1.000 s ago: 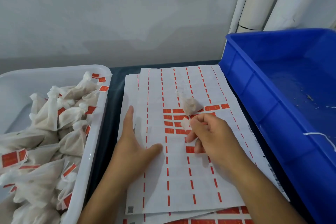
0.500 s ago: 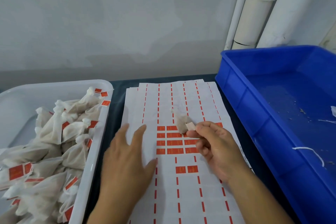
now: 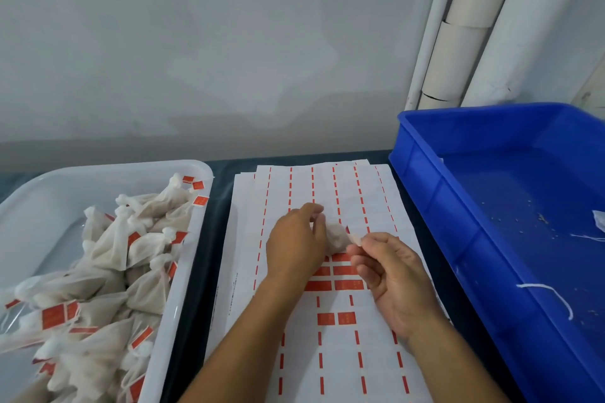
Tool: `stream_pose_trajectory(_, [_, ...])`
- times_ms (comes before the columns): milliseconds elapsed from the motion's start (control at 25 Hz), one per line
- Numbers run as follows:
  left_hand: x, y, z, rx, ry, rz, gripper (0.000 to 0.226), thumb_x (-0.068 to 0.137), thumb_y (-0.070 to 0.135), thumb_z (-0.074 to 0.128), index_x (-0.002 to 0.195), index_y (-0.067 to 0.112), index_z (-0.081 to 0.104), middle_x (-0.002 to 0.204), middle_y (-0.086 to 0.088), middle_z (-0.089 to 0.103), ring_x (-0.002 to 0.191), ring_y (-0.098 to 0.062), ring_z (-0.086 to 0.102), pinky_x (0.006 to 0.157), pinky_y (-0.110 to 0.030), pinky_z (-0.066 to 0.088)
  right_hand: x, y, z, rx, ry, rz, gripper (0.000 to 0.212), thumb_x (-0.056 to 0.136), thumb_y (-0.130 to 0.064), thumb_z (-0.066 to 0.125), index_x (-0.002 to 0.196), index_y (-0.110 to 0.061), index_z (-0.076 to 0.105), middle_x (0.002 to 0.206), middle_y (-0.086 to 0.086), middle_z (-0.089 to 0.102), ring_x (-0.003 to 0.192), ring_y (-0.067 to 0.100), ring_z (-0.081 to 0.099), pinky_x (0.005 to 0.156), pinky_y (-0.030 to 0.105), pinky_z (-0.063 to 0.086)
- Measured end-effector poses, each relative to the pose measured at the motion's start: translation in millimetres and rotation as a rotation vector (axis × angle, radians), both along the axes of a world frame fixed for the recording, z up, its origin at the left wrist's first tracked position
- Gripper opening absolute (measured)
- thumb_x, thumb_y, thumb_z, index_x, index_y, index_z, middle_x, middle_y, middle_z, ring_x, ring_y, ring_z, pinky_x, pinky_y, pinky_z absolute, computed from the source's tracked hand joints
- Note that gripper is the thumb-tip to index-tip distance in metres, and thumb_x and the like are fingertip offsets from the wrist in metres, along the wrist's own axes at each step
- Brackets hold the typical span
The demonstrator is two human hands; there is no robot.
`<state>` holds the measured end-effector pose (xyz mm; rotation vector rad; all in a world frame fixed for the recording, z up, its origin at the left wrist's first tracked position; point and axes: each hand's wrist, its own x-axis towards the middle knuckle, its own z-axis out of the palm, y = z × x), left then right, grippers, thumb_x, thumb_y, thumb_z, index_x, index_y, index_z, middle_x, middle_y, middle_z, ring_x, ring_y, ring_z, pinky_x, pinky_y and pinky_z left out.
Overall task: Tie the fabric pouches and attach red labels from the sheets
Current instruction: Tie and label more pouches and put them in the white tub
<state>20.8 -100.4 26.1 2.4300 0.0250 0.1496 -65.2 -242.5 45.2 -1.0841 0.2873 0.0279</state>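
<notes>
Holding one small pouch up over the sticker sheets, between the white tub of finished pouches and the blue bin. Left hand pinching the pouch body; right hand pinching the little tag end at its tip. Best done slowly: keep the tag flat, press the red label on straight. Long way running left to right, tip pointing right toward the right hand.
</notes>
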Motion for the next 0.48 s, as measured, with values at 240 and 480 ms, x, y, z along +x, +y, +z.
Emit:
stream_pose_trajectory(240, [-2.3, 6.7, 4.6, -0.3, -0.062, 0.051, 0.015, 0.092, 0.038, 0.073, 0.094, 0.034, 0.058, 0.1, 0.014, 0.065, 0.081, -0.009, 0.064, 0.067, -0.011, 0.051, 0.3, 2.5, -0.2, -0.063, -0.029, -0.018, 0.017, 0.083, -0.03, 0.072, 0.082, -0.016, 0.081, 0.087, 0.017, 0.077, 0.072, 0.021, 0.075, 0.059, 0.023, 0.06])
stream_pose_trajectory(480, [-32.9, 24.0, 0.8, -0.412, -0.006, -0.027, 0.02, 0.094, 0.027, 0.072, 0.1, 0.044, 0.063, 0.104, 0.031, 0.059, 0.088, 0.001, 0.064, 0.058, -0.001, 0.047, -0.4, 6.8, -3.3, -0.303, -0.091, -0.015, 0.005, 0.083, -0.029, 0.078, 0.087, -0.029, 0.075, 0.087, 0.009, 0.076, 0.073, 0.024, 0.075, 0.068, 0.026, 0.061])
